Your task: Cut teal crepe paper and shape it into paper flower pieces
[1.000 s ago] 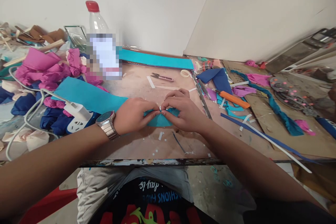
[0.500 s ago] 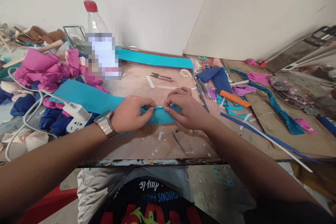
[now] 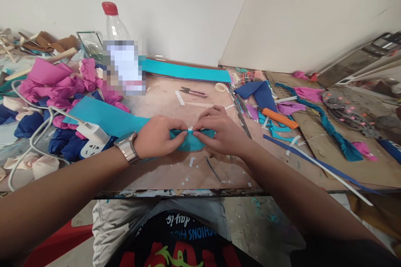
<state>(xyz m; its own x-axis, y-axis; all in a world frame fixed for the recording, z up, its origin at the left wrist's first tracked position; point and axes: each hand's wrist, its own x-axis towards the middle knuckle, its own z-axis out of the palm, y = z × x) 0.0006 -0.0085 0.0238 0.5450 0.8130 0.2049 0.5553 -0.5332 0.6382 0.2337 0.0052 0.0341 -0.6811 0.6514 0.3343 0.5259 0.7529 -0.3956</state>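
Note:
A long teal fabric strip (image 3: 106,116) lies across the worktable (image 3: 175,171) and runs under my hands. My left hand (image 3: 158,135), with a metal watch on its wrist, pinches the strip's folded end (image 3: 189,142). My right hand (image 3: 221,131) pinches the same fold from the right. The fingertips of both hands meet at the top of the fold, just above the table. Part of the fold is hidden under my fingers.
A plastic bottle (image 3: 120,50) stands behind my hands. Pink and navy fabric pieces (image 3: 53,87) and a white power strip (image 3: 92,137) lie at the left. Small snips (image 3: 192,91), an orange-handled cutter (image 3: 278,117), a second teal strip (image 3: 184,71) and scraps lie behind and right.
My fingertips, apart along a flattened strip half a second ago, have come together again and pinched the teal fabric into a peaked fold.

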